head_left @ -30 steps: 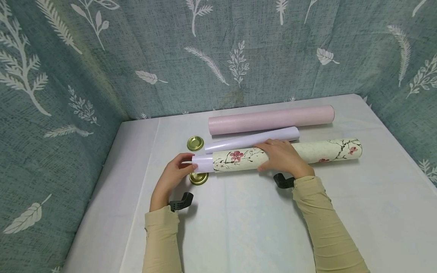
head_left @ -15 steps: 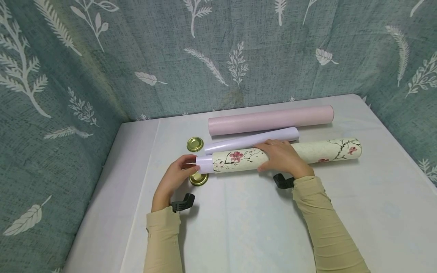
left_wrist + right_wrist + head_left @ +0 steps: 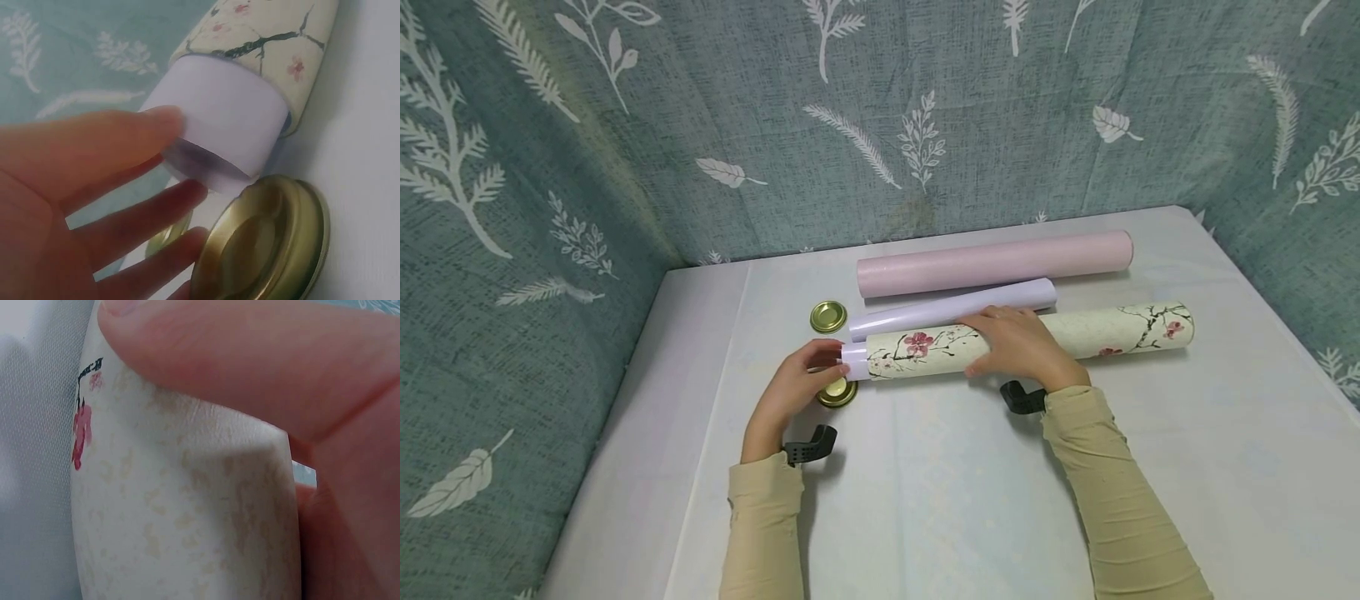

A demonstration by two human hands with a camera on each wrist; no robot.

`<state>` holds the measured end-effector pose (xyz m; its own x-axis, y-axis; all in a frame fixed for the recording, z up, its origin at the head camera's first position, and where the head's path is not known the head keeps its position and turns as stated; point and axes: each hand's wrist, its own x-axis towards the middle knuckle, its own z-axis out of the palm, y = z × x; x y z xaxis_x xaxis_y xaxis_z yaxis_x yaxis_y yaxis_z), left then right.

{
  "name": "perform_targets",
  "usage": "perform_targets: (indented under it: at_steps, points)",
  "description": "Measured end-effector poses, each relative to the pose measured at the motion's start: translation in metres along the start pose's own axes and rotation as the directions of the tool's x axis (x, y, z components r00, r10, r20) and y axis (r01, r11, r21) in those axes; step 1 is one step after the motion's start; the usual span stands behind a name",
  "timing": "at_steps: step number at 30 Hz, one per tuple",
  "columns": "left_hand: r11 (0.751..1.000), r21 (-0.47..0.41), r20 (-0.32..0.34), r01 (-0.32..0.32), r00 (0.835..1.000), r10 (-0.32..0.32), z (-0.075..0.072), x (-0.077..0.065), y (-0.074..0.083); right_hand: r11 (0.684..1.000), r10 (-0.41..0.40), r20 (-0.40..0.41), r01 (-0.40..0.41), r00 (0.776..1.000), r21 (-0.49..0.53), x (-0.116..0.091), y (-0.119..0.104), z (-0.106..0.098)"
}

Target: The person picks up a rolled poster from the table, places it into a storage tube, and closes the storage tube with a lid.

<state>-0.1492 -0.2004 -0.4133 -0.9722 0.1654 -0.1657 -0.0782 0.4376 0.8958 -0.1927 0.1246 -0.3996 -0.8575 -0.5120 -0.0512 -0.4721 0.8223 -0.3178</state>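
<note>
A cream cardboard tube (image 3: 1097, 335) printed with plum blossoms lies across the table. Out of its left end sticks a short length of rolled white paper (image 3: 856, 362). My left hand (image 3: 786, 390) holds this paper's end, its thumb on the outside (image 3: 165, 122) and its fingers spread by the open rim. Around the tube's middle, my right hand (image 3: 1018, 346) grips with thumb on the near side and fingers over the top. A gold jar lid (image 3: 250, 244) sits just below the paper's end, partly hidden by my left hand in the head view.
Behind the blossom tube lies a second white paper roll (image 3: 955, 307), and beyond it a pink tube (image 3: 1000, 263). Another gold lid (image 3: 828, 317) rests left of them. A leaf-patterned curtain (image 3: 880, 125) hangs behind the white table (image 3: 955, 500).
My left hand has moved right, and the white paper has slid further into the blossom tube, so less of it shows. My right hand and the tube have stayed in place.
</note>
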Motion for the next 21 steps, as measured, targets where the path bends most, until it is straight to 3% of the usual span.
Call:
perform_targets:
  at_steps: [7, 21]
  points:
    - [0.997, 0.067, -0.001, -0.031, 1.000, 0.031, 0.006, 0.004, -0.003, 1.000, 0.001, 0.005, -0.001, 1.000, 0.007, -0.001, -0.001, -0.001]
    - [0.994, 0.089, 0.005, -0.065, 0.998, 0.065, 0.019, 0.007, 0.000, 1.000, -0.004, 0.000, 0.004, 1.000, 0.012, -0.001, -0.002, -0.002]
